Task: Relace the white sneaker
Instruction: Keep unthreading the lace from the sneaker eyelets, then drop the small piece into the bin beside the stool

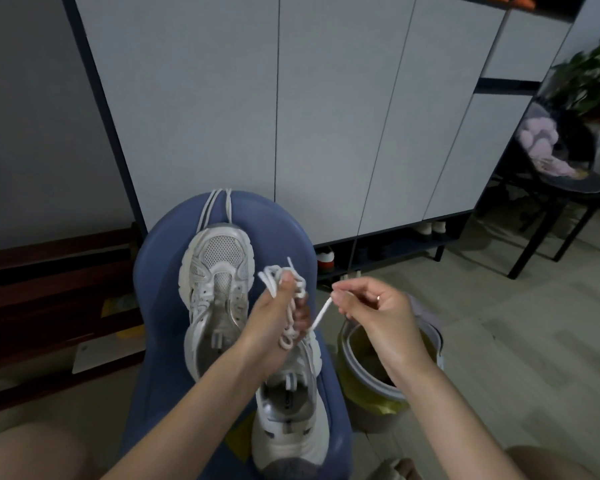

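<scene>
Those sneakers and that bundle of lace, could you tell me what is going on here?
A person is sorting out a loose white shoelace above two white sneakers lying on a blue seat. The left hand grips the bunched lace, while the right hand pinches one strand and draws it out to the side. The far sneaker's eyelets look empty, and another lace lies beyond its toe.

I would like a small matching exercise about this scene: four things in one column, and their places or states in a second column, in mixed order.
Things:
1. left hand
2. right hand
3. far sneaker
4. bin

Places or states:
a. on the floor, right of the blue seat
b. holds a bunched white lace
c. lies unlaced on the seat, toe away
d. pinches one stretched lace end

Pairs: 1-b, 2-d, 3-c, 4-a
</scene>
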